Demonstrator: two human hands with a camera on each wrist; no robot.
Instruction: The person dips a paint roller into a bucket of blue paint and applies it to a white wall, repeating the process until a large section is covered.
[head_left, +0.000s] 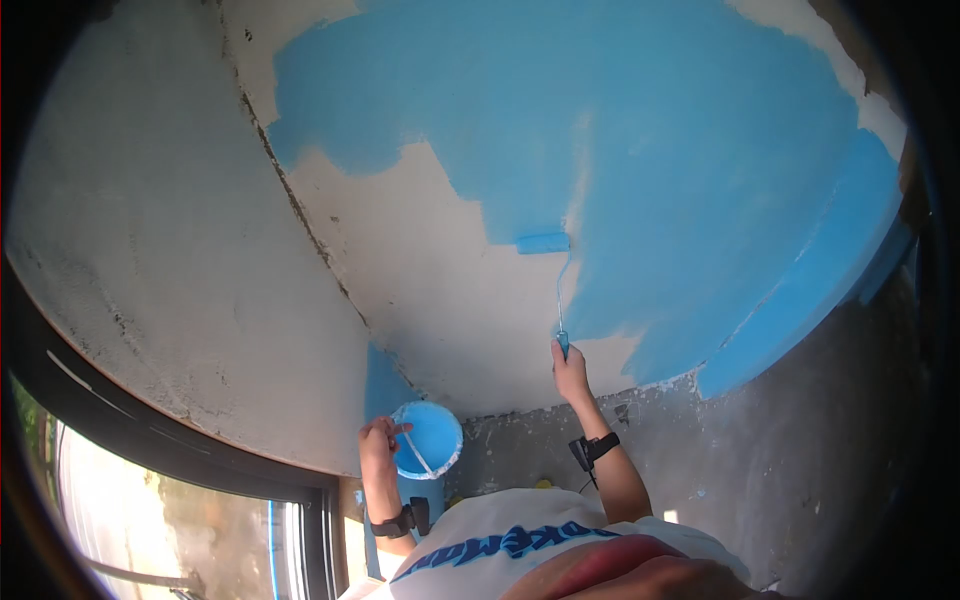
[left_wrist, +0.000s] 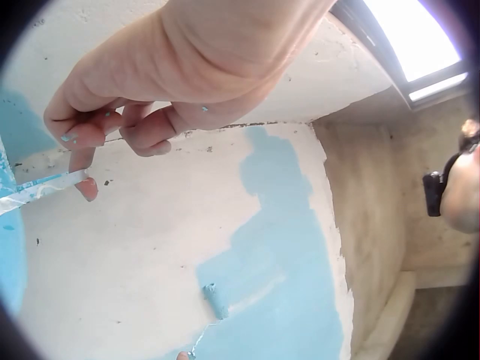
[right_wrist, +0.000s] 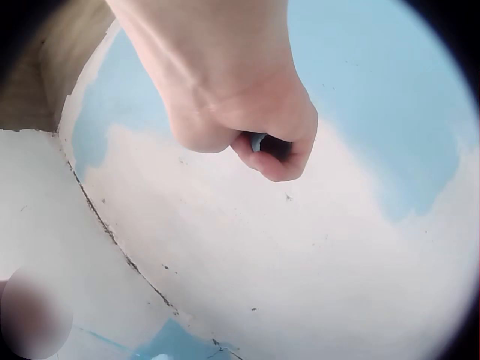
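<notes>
My right hand (head_left: 571, 372) grips the handle of a paint roller (head_left: 543, 243). The blue sleeve of the roller lies against the wall, at the border between blue paint and bare white. In the right wrist view the curled fingers (right_wrist: 281, 169) hide most of the handle. At the lower left, my left hand (head_left: 381, 440) has its fingers hooked on the pale, paint-smeared handle (left_wrist: 45, 187) of a bucket (head_left: 452, 470). Light blue paint shows inside the bucket. Flecks of paint dot the left fingers (left_wrist: 86, 135).
The wall (head_left: 400, 220) is partly blue, with white patches at left and below. A dark, cracked corner line divides it from a grey-white wall (head_left: 150, 250). A dark-framed window (head_left: 180, 510) stands lower left. The grey floor (head_left: 760, 470) has paint spots.
</notes>
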